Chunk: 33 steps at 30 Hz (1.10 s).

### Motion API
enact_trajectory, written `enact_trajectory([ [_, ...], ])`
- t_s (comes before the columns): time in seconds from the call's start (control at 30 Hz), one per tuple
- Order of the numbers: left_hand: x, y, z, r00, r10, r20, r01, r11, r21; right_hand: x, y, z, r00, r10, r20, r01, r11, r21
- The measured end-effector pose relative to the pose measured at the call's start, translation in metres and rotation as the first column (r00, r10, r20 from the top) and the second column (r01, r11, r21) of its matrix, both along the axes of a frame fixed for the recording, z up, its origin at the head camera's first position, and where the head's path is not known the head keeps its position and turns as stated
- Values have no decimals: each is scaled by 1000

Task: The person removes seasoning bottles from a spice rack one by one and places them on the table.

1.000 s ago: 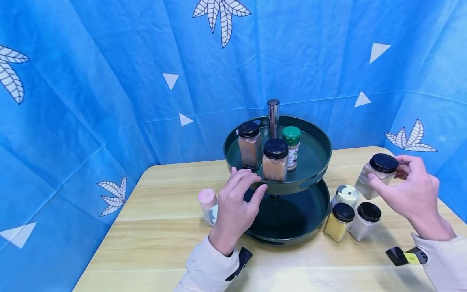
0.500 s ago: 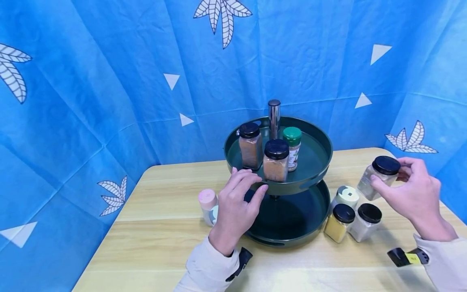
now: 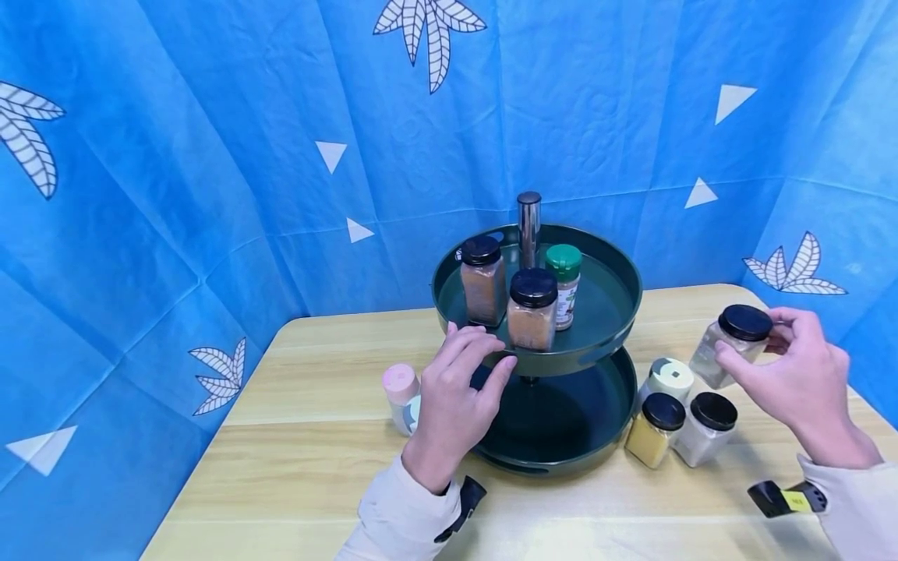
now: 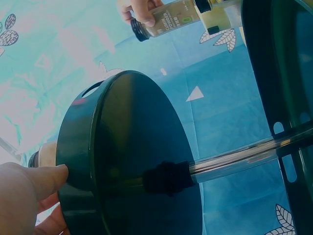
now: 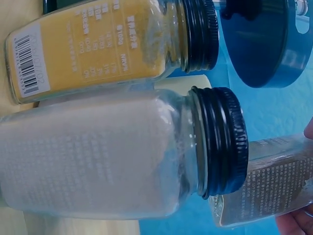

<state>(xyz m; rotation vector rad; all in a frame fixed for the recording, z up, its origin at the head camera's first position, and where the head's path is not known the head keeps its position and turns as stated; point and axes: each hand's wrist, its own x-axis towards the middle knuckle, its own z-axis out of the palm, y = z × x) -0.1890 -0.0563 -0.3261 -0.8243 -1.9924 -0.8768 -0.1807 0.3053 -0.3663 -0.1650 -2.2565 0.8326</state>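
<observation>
My right hand [image 3: 796, 378] holds a square spice jar [image 3: 717, 360] of grey-brown powder by its upper part, below the black lid. The jar leans above the table's right side, behind other jars. With thumb and fingers, my left hand [image 3: 452, 397] grips the front rim of the dark green two-tier tray [image 3: 582, 360]; in the left wrist view its thumb [image 4: 51, 178] presses the rim's outer wall. Two black-lidded jars of brown powder, one taller [image 3: 482, 290] and one nearer the front [image 3: 532, 319], stand on the upper tier beside a green-capped shaker [image 3: 563, 288].
Right of the tray stand a jar of yellow powder [image 3: 648, 440], a jar of whitish powder [image 3: 700, 440] and a pale-lidded container [image 3: 669, 378]. A pink-capped bottle [image 3: 400, 383] and another container, partly hidden by my left hand, stand left. Blue cloth [image 3: 582, 101] hangs behind the table.
My right hand and the grey-brown spice jar have shifted slightly down and to the right. My left hand stays at the tray rim.
</observation>
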Motion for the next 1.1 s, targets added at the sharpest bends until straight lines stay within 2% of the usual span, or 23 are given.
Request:
enact_trajectory([
  [0.43, 1, 0, 0, 1000, 0, 6, 0, 1000, -6, -2, 2, -7, 1000, 8, -14, -8, 1000, 17],
  [0.73, 1, 0, 0, 1000, 16, -8, -16, 1000, -7, -2, 5, -9, 1000, 20, 9, -20, 1000, 12],
  [1.0, 0, 1, 0, 1000, 21, -9, -21, 1000, -11, -2, 10, -10, 990, 31, 139, -34, 999, 26],
  [1.1, 1, 1, 0, 1000, 21, -3, -21, 1000, -10, -1, 12, -12, 986, 35, 163, -40, 999, 30],
])
